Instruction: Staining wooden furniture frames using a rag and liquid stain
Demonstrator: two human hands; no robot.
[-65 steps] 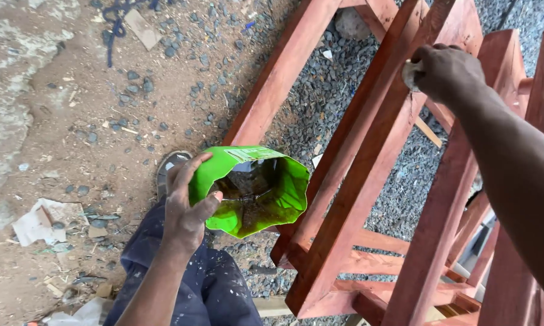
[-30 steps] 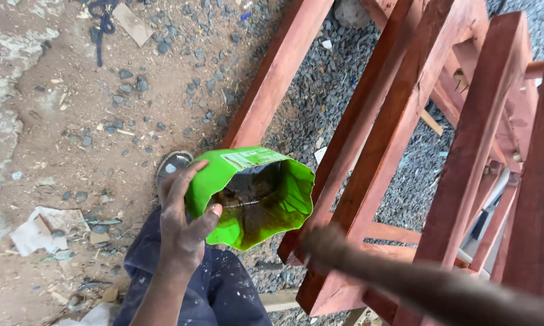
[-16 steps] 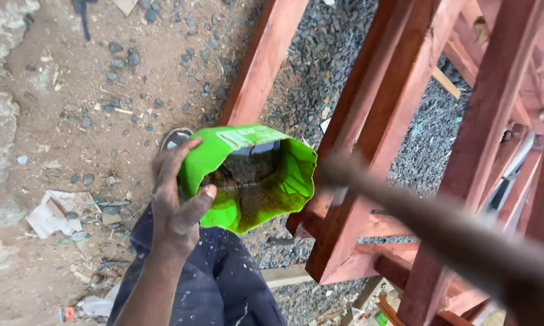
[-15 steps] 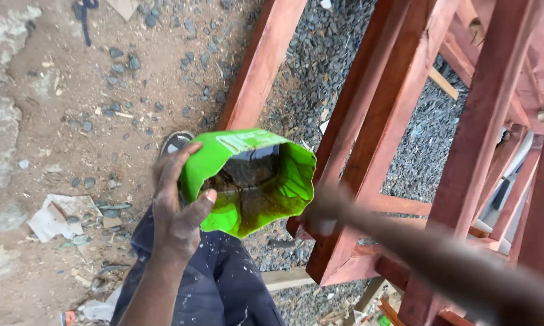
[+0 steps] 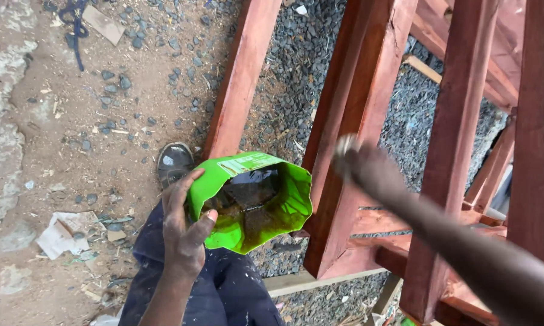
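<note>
Bare earth (image 5: 103, 121) strewn with small stones is forming the left part of the ground, while dark gravel (image 5: 284, 78) is lying under a red-stained timber frame (image 5: 350, 121) that is filling the right half of the view. Crumpled paper scraps (image 5: 64, 232) are lying on the dirt at lower left, and a blue cord (image 5: 76, 24) is lying near the top left corner.

Left hand (image 5: 184, 232) is gripping a cut-open green plastic container (image 5: 251, 202) by its near rim, thumb curling over the edge and fingers wrapping the outer wall. Dark brown liquid is sitting inside the container, which is tilting slightly and hanging just beside the foot of one slanted frame post, above the gravel.

Right hand (image 5: 359, 163) is appearing blurred, just to the right of the container and apart from it, in front of the slanted posts; a pale wad seems to be showing at its fingertips, but whether the fingers are closing on it cannot be told.

Paint-flecked dark trousers (image 5: 224, 290) are showing below the container, and a worn shoe (image 5: 174, 162) is resting on the dirt just behind the left hand.
</note>
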